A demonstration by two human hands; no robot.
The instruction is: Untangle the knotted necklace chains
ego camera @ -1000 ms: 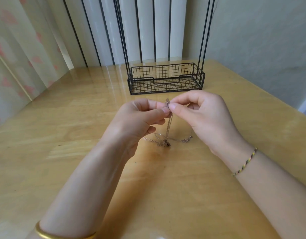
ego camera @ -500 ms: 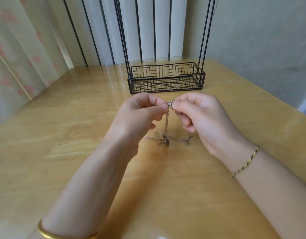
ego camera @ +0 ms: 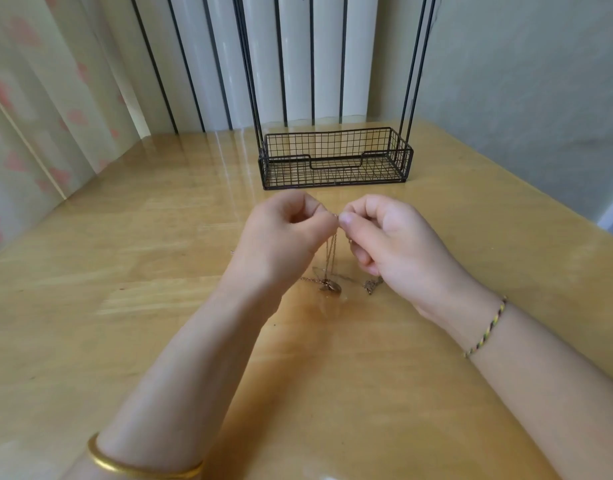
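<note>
Nearest, at the bottom edge, a gold bangle (ego camera: 142,469) round the left wrist. A little farther, round the right wrist, a braided cord bracelet (ego camera: 487,327) in yellow and dark threads. Under both forearms, a glossy wooden surface (ego camera: 90,306).

Farther on, between the wrists, the lower part of the necklace chains (ego camera: 332,252) lying on that surface. In the middle, a small dark pendant (ego camera: 330,288), with a thin strand running left from it. Just beside the heel of the right grip (ego camera: 398,251), a small metal piece (ego camera: 370,286). From the pendant, fine strands rising to the fingertips.

Above, raised off the surface, left grip (ego camera: 281,244) and right grip, thumb tips nearly touching. Left grip pinching the top of the chains between thumb and forefinger. Right grip pinching the same spot from the other side, other fingers curled beneath. Too fine to tell which strand in which pinch.

Beyond, well apart, a black wire basket (ego camera: 336,161) standing on the surface, thin black rods (ego camera: 410,64) rising from its ends. Behind, white vertical slats (ego camera: 294,57). To the left, a pale curtain (ego camera: 38,98) with pink hearts.
</note>
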